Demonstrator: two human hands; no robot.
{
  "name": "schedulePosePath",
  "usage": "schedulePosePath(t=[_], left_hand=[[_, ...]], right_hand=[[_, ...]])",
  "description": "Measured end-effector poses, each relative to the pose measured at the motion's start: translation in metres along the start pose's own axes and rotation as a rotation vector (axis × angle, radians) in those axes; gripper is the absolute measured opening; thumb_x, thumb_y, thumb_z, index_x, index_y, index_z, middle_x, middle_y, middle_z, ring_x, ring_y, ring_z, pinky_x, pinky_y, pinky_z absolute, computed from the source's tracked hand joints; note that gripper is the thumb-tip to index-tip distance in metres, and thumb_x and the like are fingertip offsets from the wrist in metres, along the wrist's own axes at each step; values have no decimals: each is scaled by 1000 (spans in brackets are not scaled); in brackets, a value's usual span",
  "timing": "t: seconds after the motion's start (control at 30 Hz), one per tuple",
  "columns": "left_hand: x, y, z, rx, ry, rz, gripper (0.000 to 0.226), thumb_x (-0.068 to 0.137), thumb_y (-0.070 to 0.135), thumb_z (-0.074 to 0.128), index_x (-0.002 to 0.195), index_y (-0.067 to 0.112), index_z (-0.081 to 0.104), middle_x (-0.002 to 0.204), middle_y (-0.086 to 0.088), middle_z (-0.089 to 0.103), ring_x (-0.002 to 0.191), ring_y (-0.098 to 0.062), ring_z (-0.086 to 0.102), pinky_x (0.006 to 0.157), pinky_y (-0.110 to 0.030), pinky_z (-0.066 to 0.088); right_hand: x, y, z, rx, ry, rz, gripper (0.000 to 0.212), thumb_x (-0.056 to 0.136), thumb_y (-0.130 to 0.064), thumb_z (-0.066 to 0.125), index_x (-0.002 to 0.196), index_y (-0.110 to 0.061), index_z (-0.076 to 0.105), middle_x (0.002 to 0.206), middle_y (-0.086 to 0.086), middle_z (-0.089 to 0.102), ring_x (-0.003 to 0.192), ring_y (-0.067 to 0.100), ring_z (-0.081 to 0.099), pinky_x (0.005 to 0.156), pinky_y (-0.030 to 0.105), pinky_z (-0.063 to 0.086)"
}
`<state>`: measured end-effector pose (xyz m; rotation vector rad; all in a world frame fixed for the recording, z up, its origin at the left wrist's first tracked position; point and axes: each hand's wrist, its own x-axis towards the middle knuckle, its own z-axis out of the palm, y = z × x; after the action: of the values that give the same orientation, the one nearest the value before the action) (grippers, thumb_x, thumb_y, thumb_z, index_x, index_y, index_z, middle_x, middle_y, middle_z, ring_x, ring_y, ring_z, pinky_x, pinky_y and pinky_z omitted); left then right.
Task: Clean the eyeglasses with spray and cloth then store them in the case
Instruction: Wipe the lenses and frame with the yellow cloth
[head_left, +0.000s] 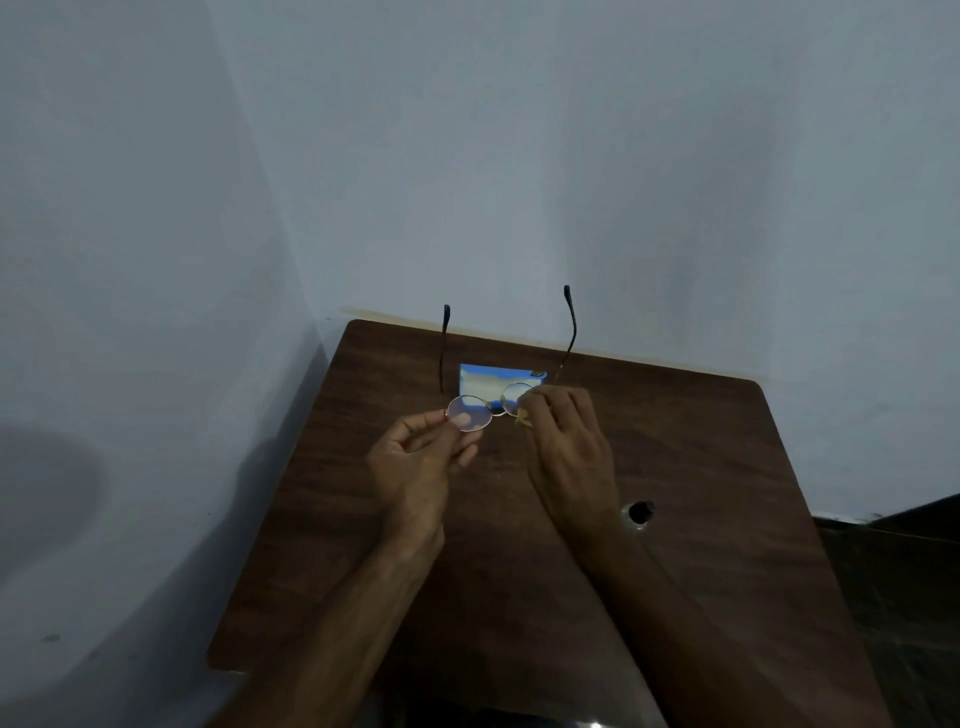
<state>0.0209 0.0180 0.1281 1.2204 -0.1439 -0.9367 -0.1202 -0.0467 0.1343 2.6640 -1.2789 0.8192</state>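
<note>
1 glasses (470, 413) | L hand (415, 460) pinches rim | R hand (569, 441) pinches lens | 1 blue item (488, 378) on table (685, 467)

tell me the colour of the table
The table is dark brown wood grain, best seen in head view.

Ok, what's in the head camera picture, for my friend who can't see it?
A left hand and right hand hold round eyeglasses, arms open, above a brown table. A blue-and-white rectangle lies on it behind them.

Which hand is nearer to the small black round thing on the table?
Right. The right hand is just left of the black round thing; the left hand lies farther left.
</note>
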Motion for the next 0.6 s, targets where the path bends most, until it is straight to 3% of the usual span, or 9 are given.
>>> schedulePosePath(t=[0.17,0.3,0.43,0.6], left_hand=[[4,6,-5,33,-86,-72,20,92,7,77,111,9,74,98,-12,83,90,-27,82,69,-32,67],[8,13,-15,184,-187,84,16,100,15,68,114,15,77,89,-7,80,79,-21,78,65,-35,67],[18,23,-21,281,-231,196,22,94,15,75,114,5,77,106,-12,74,85,-11,72,62,-31,66],[23,29,-22,178,-331,145,18,87,12,78,104,4,79,103,-11,82,99,-22,79,79,-29,66]], right_hand=[[9,7,-6,42,-15,-41,23,87,-4,76,109,-7,69,114,12,68,104,26,59,76,36,56],[20,7,-18,194,-35,-15,12,91,-9,71,102,-14,70,106,4,70,99,20,58,74,30,49],[33,14,-31,440,-121,189,17,88,-10,77,96,-25,75,101,-8,73,95,11,65,76,27,52],[43,19,-39,532,-262,250,22,84,-8,79,95,-27,76,96,-11,75,93,5,69,83,35,59]])
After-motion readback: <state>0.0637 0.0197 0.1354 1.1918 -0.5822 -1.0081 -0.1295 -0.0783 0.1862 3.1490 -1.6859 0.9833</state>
